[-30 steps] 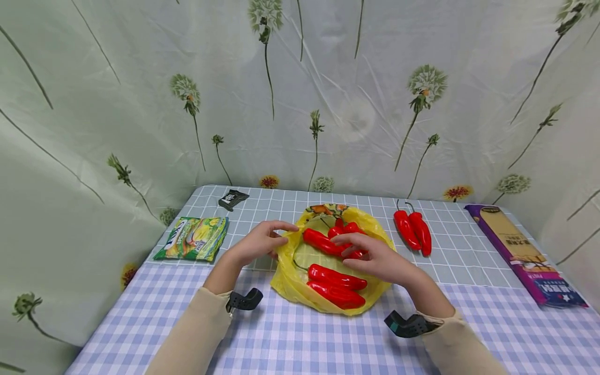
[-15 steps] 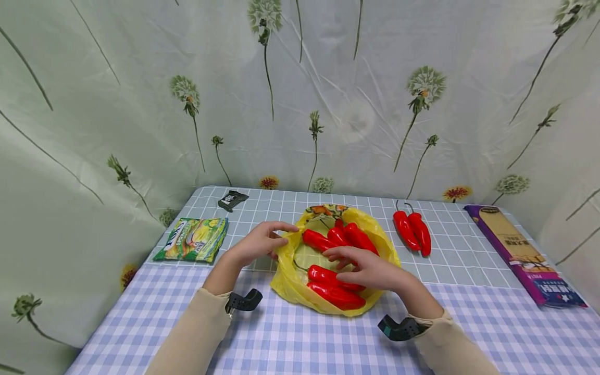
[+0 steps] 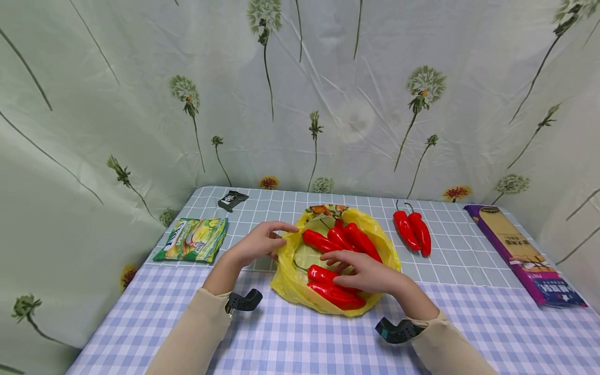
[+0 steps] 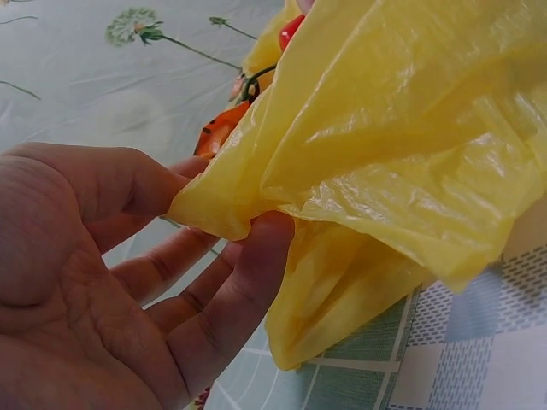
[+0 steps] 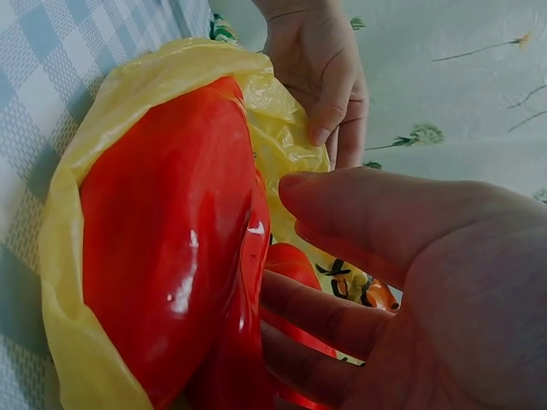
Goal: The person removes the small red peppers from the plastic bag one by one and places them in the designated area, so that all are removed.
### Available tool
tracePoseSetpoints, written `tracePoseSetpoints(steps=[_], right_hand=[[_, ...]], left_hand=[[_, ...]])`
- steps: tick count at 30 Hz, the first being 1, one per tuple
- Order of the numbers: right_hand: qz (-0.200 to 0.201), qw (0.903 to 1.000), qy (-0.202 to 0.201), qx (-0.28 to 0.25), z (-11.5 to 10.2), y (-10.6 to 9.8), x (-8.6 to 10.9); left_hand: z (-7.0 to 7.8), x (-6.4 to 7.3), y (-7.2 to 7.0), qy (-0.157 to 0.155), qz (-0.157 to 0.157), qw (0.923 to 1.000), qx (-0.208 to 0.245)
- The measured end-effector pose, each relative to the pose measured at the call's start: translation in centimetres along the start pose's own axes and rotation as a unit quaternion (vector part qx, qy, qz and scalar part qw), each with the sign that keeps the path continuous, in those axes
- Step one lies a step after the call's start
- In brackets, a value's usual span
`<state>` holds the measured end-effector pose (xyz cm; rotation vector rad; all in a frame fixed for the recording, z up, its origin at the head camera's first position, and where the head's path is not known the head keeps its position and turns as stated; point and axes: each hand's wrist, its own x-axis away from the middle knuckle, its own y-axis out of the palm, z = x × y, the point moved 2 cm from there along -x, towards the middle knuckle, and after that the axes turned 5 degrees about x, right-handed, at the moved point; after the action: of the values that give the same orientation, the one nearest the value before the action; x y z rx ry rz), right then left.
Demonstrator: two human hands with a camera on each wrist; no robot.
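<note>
A yellow plastic bag [image 3: 287,289] lies spread on the table with its mouth facing up and several red peppers inside. My left hand [image 3: 260,244] pinches the bag's left rim; in the left wrist view the thin yellow film [image 4: 231,192] passes between thumb and fingers. Over the bag's right side, my right hand [image 3: 367,270] hovers low with relaxed fingers and the thumb apart. Below it lie the two front peppers [image 3: 337,297]; behind it rest the back peppers [image 3: 360,240]. Close up in the right wrist view, a large glossy pepper [image 5: 171,231] sits beside the fingers; contact is unclear.
Two red peppers [image 3: 422,233] lie outside the bag, at its back right. A long purple pasta packet [image 3: 522,255] lies along the right edge. To the left are a green-yellow packet [image 3: 192,239] and a small black wrapped item [image 3: 233,200]. A flowered curtain [image 3: 300,94] hangs behind.
My right hand has moved nearer and slightly left, from the back peppers to above the front ones. The back peppers now show more fully. My left hand stays on the rim.
</note>
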<state>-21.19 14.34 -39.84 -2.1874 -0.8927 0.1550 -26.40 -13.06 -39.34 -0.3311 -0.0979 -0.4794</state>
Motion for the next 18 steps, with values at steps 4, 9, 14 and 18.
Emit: tracePoseSetpoints(steps=[4, 9, 14, 18], right_hand=[[-0.001, 1.0000, -0.001, 0.000, 0.05, 0.03, -0.02], [-0.001, 1.0000, -0.002, 0.007, -0.04, 0.05, 0.01], [0.000, 0.9999, -0.003, 0.010, -0.15, 0.05, 0.06], [0.002, 0.9999, -0.006, 0.011, -0.18, 0.05, 0.02]], left_hand=[[-0.02, -0.02, -0.02, -0.006, 0.003, 1.0000, 0.003], [-0.15, -0.07, -0.04, -0.010, 0.004, 0.9999, 0.006], [-0.28, -0.15, -0.02, -0.012, 0.004, 0.9999, 0.005], [-0.25, -0.19, -0.02, -0.009, 0.005, 0.9999, 0.005]])
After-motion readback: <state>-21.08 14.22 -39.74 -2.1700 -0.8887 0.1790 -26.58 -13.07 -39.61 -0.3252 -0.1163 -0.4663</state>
